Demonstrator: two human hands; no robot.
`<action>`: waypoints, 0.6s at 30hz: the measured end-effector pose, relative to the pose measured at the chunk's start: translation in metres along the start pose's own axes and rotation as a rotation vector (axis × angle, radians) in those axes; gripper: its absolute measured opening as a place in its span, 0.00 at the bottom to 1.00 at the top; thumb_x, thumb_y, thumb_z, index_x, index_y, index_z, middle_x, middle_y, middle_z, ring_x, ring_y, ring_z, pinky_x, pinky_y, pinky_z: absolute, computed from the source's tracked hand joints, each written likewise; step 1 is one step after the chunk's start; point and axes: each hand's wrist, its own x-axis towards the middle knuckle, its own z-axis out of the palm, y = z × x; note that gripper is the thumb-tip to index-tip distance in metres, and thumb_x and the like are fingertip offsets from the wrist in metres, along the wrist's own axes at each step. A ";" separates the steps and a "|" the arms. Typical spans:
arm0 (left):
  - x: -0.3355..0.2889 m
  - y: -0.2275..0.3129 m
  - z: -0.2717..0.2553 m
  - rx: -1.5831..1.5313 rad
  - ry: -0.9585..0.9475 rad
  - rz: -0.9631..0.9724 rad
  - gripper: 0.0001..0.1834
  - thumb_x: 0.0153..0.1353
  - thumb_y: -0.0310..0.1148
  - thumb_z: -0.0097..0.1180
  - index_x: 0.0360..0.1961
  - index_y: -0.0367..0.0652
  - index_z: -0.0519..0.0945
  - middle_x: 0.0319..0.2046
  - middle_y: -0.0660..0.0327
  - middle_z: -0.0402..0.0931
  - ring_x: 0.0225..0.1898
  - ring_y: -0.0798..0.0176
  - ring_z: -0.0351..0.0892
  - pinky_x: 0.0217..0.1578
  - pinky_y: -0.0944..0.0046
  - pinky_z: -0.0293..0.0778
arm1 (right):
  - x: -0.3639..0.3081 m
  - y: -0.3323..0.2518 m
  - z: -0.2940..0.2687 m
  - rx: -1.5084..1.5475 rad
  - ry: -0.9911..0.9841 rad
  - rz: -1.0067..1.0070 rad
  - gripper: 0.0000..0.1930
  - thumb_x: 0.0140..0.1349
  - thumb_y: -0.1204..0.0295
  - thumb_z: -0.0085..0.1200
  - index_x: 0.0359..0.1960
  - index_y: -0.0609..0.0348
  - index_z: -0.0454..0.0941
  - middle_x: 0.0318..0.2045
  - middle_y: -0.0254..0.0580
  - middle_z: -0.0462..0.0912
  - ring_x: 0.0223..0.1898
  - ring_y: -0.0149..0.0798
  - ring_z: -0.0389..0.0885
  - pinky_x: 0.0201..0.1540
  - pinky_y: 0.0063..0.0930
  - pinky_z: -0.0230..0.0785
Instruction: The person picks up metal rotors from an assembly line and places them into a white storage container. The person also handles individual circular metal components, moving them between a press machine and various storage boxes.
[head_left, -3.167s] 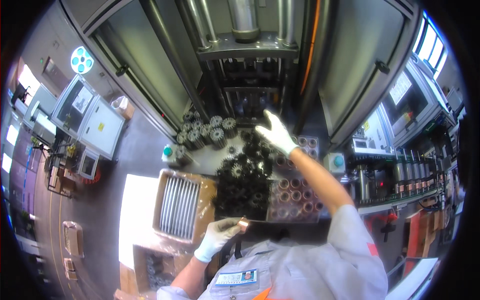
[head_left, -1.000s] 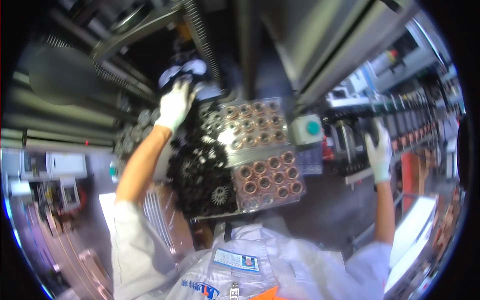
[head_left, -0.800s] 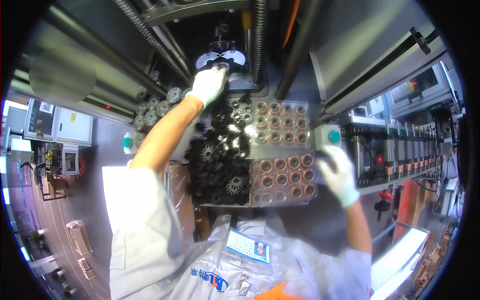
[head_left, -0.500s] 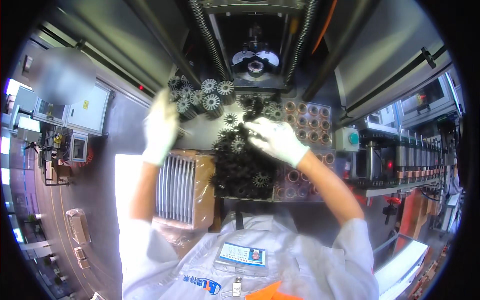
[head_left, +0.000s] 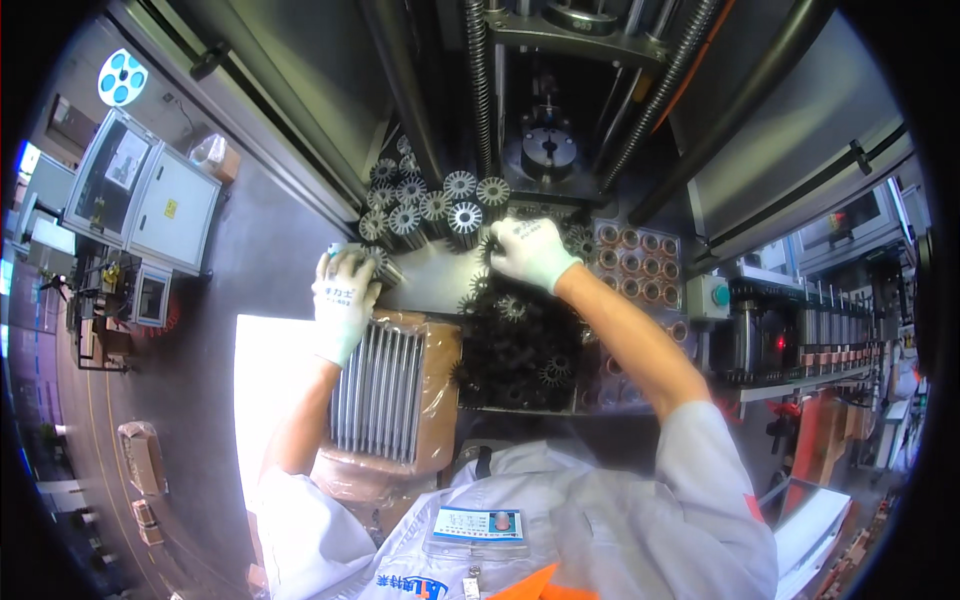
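My left hand [head_left: 343, 305], in a white glove, is at the near left of the metal work surface. Its fingers curl around a slotted cylindrical metal core [head_left: 381, 264], partly hidden by the hand. Farther off, several similar slotted cores [head_left: 436, 206] stand upright in a cluster. My right hand [head_left: 535, 252], also gloved, is closed over the far end of a pile of black toothed pieces [head_left: 515, 345]. What lies between its fingertips is hidden.
A plastic-lined carton of metal shafts [head_left: 377, 400] sits at the near left. A clear tray of copper-coloured ringed parts [head_left: 632, 262] lies right of the pile. Beyond stands a press with a round fixture [head_left: 547, 152]. A green button box [head_left: 711, 297] is at the right.
The view has shifted. My left hand has come nearer from beside the core cluster and now grips a core. My right hand has moved toward the pile's far end, its fingers closing.
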 end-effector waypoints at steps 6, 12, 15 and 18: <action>0.019 0.004 0.004 -0.043 0.031 0.128 0.21 0.44 0.29 0.71 0.43 0.42 0.81 0.57 0.54 0.75 0.66 0.47 0.67 0.70 0.41 0.56 | -0.051 0.023 -0.026 1.529 0.200 0.328 0.26 0.64 0.81 0.54 0.65 0.57 0.70 0.49 0.39 0.79 0.39 0.28 0.80 0.43 0.26 0.80; 0.019 0.013 -0.007 -0.027 -0.077 0.145 0.19 0.42 0.28 0.73 0.36 0.42 0.79 0.54 0.58 0.78 0.68 0.49 0.66 0.72 0.39 0.49 | -0.093 0.047 -0.062 1.070 0.396 0.163 0.12 0.65 0.80 0.56 0.49 0.64 0.82 0.48 0.37 0.83 0.50 0.28 0.80 0.55 0.26 0.73; 0.017 0.029 -0.028 -0.069 -0.070 0.084 0.18 0.42 0.28 0.73 0.35 0.42 0.78 0.54 0.57 0.78 0.67 0.48 0.67 0.71 0.39 0.51 | -0.075 0.051 -0.102 0.894 0.528 0.062 0.09 0.65 0.77 0.57 0.46 0.65 0.83 0.46 0.37 0.83 0.48 0.27 0.80 0.53 0.24 0.73; 0.030 0.058 -0.056 -0.208 0.017 0.002 0.18 0.44 0.26 0.73 0.35 0.41 0.77 0.56 0.53 0.78 0.62 0.44 0.71 0.66 0.43 0.61 | -0.043 0.071 -0.129 0.917 0.598 0.151 0.13 0.64 0.77 0.58 0.51 0.64 0.83 0.42 0.35 0.85 0.44 0.26 0.80 0.50 0.21 0.72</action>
